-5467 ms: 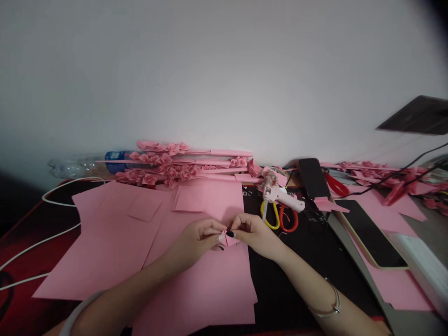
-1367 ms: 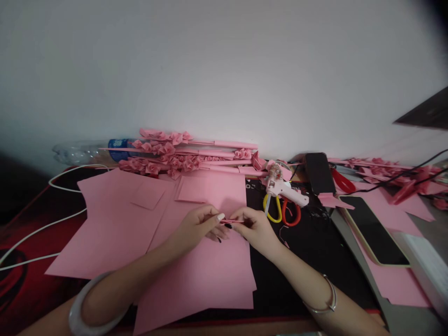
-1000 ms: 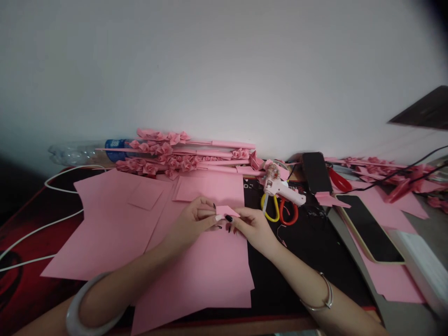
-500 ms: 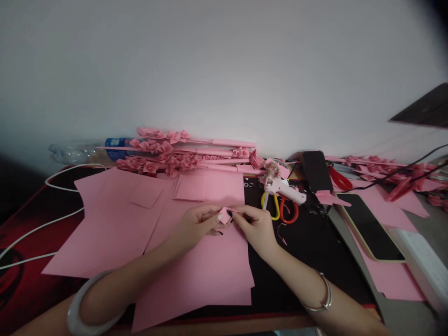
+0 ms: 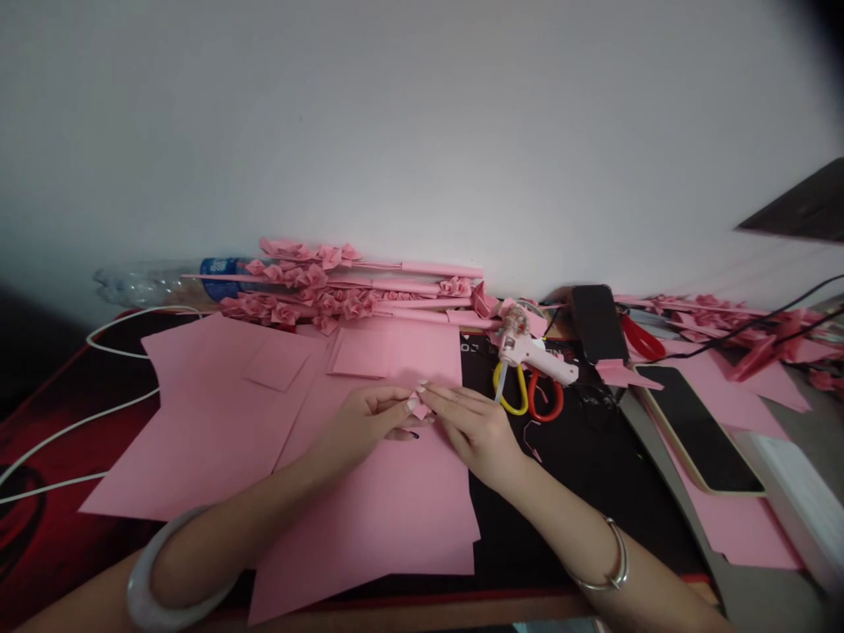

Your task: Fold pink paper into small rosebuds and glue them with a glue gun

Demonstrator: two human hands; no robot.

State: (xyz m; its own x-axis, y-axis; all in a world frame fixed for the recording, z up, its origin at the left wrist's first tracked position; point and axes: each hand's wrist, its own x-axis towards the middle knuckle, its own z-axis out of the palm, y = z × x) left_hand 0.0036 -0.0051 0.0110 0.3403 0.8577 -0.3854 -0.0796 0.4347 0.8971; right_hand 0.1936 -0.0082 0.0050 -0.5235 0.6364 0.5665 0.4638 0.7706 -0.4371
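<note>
A small folded piece of pink paper [image 5: 418, 408] lies between my two hands, low over large pink sheets [image 5: 369, 492] on the dark table. My left hand [image 5: 369, 422] pinches its left side with curled fingers. My right hand [image 5: 471, 426] lies over its right side with fingers stretched flat toward it, pressing it down. Most of the folded piece is hidden by the fingertips.
Pink paper flowers on stems [image 5: 343, 294] and a plastic bottle [image 5: 158, 281] lie along the wall. A pink glue gun [image 5: 534, 356], yellow and red scissors [image 5: 527, 396], a dark phone [image 5: 597, 321], a tablet [image 5: 695, 426] and white cables [image 5: 79, 422] surround the sheets.
The folded piece was held up and turned between both hands; now it is lower, and my right hand's fingers have flattened over it.
</note>
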